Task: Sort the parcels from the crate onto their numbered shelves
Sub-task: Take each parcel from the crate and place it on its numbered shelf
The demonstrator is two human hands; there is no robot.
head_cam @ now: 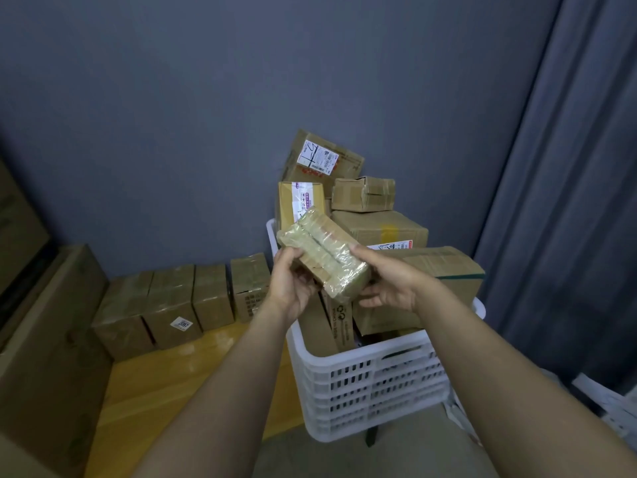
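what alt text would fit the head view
The left hand and right hand hold a small tape-wrapped brown cardboard parcel above a white slotted plastic crate piled with cardboard boxes. More taped boxes line the wooden floor.

At centre frame the small brown cardboard parcel wrapped in clear tape (322,258) turns its underside away, and the fingers of the left hand (293,282) are hidden behind it. It covers the lower part of the white label with purple stripe (302,196) on the upright box (287,205) behind. The print on the white shipping label (317,157) of the topmost tilted box (344,163) is too small to read. The white slotted plastic crate (372,384) has its lower contents dark behind the slots. Large brown cartons (44,339) are cut by the left edge; pale objects (606,405) at lower right are unidentifiable.
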